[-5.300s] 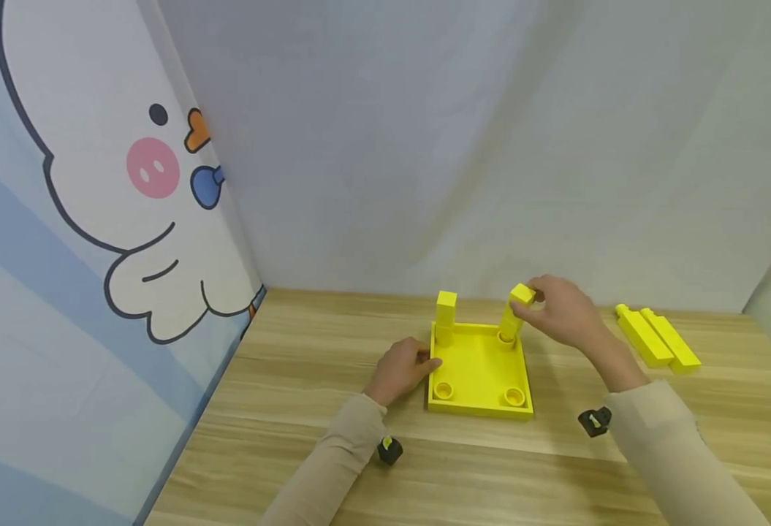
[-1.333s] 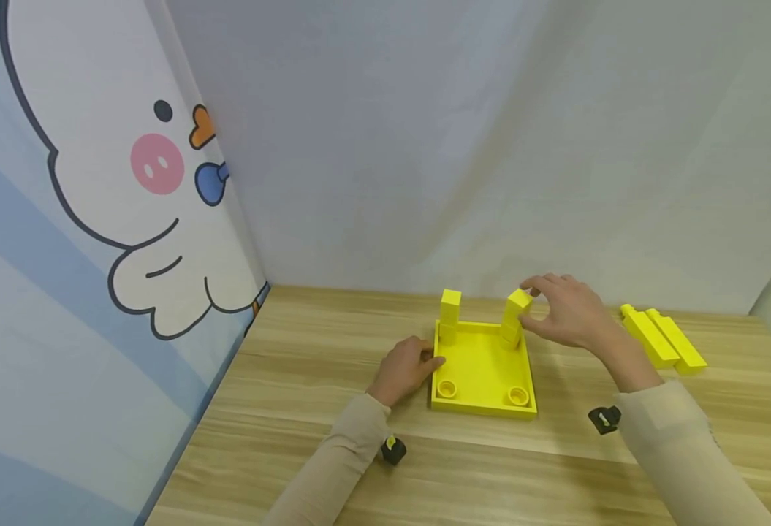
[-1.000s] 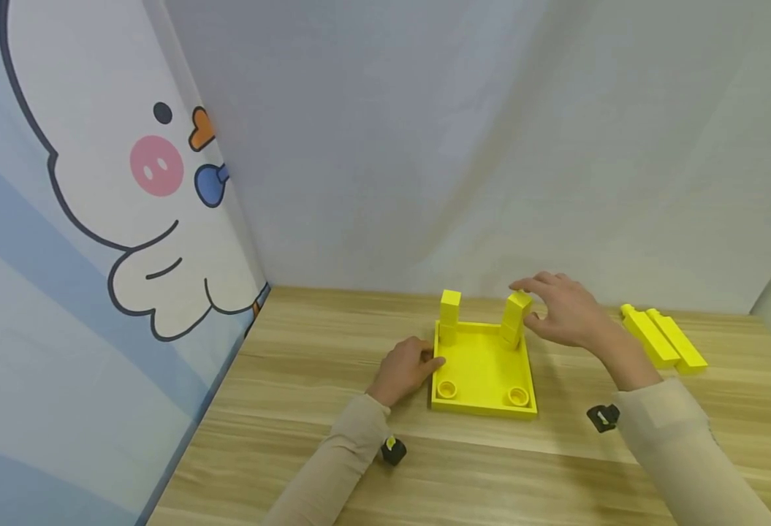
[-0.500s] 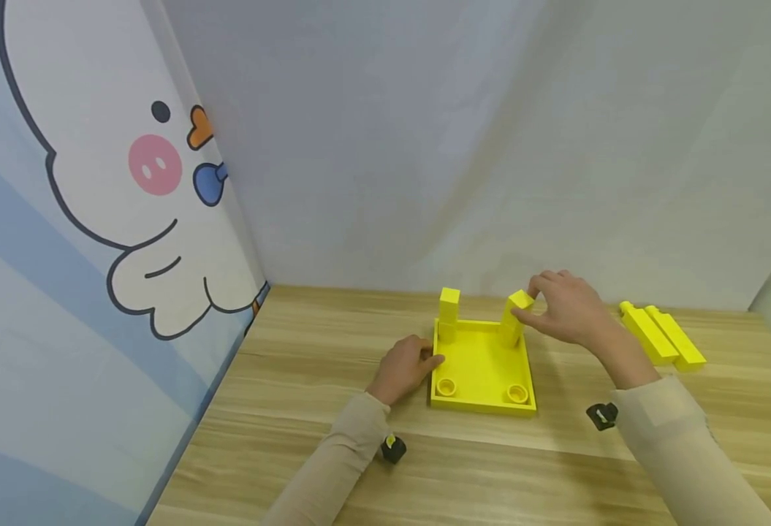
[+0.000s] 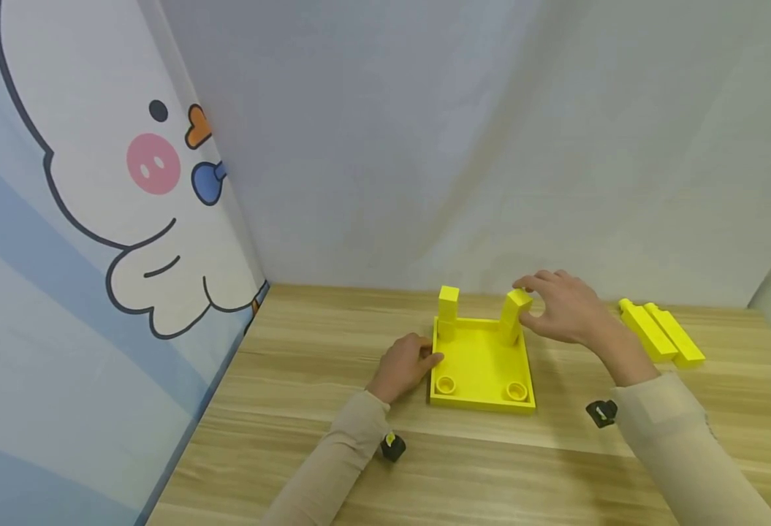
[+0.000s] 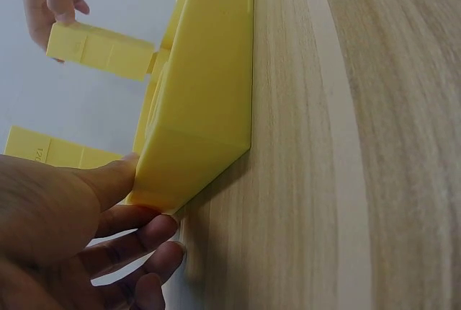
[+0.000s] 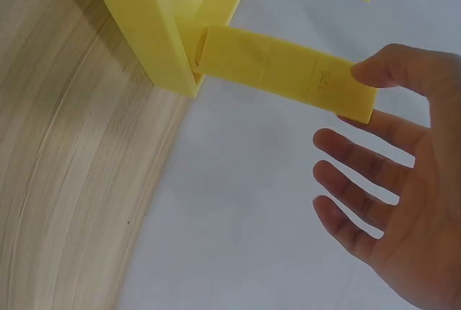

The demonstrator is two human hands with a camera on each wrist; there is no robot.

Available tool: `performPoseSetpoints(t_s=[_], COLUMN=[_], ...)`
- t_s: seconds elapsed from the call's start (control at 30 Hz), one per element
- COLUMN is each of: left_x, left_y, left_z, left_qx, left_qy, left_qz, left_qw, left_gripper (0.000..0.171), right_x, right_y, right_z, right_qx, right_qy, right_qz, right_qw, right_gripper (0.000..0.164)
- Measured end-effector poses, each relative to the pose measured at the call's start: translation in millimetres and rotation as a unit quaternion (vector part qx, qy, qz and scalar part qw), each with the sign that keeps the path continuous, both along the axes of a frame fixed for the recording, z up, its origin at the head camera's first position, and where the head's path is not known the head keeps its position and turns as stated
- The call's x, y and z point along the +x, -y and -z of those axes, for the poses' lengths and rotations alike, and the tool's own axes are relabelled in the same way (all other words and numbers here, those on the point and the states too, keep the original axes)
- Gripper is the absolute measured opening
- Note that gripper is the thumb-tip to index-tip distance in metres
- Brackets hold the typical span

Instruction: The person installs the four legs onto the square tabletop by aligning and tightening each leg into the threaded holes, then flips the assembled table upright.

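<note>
- A square yellow plastic tray with low walls (image 5: pixel 480 365) lies flat on the wood-grain table (image 5: pixel 273 409).
- At the tray's far right corner, a square yellow plastic post (image 5: pixel 513 314) stands on its socket. In the left wrist view a narrow neck shows between post and tray, so I judge it is perhaps not fully seated.
- The right hand (image 5: pixel 559 310) pinches the top end of this post between thumb and forefinger; its other fingers are spread and free.
- The left hand (image 5: pixel 403 367) holds the tray's left wall in a narrow grip, with the thumb on the rim.
- At the tray's far left corner, a second yellow plastic post (image 5: pixel 448 305) stands upright without a hand on it; this one looks finished.
- In the tray's near corners, the round yellow left socket (image 5: pixel 446 385) and the round yellow right socket (image 5: pixel 516 391) carry no post.
- To the right of the tray, well apart, two loose yellow pegged posts (image 5: pixel 648 332) lie side by side. By my judgement, about half of the fitting is done, and these two remain.
- Behind the tray hangs a pale grey cloth (image 5: pixel 385 146).
</note>
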State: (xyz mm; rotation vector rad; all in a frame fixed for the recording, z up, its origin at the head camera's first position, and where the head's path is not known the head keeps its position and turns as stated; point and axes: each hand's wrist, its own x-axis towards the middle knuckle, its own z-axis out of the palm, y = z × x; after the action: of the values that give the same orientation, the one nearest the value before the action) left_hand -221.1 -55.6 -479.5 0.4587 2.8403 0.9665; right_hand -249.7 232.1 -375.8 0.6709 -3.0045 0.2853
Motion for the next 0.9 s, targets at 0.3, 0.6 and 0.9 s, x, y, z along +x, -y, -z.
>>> performPoseSetpoints(t_s=[0.3, 0.6, 0.9], left_x=[4.6, 6.6, 8.6], left_y=[2, 4, 7], left_z=[-5.6, -8.0, -9.4], left_qx=[0.012, 0.019, 0.021], left_qy=[0.003, 0.002, 0.007], left_qz=[0.008, 0.008, 0.012], left_qw=[0.9999, 0.9998, 0.9997], left_gripper=[0.032, 0.032, 0.032], right_x=[2.0, 7.0, 11.7], right_y=[3, 4, 7], right_z=[-3.4, -8.3, -13.1], right_qx=[0.009, 0.011, 0.008], right_qy=[0.004, 0.026, 0.021], right_qz=[0.038, 0.042, 0.026], right_qw=[0.999, 0.999, 0.999], right_gripper=[0.042, 0.059, 0.042])
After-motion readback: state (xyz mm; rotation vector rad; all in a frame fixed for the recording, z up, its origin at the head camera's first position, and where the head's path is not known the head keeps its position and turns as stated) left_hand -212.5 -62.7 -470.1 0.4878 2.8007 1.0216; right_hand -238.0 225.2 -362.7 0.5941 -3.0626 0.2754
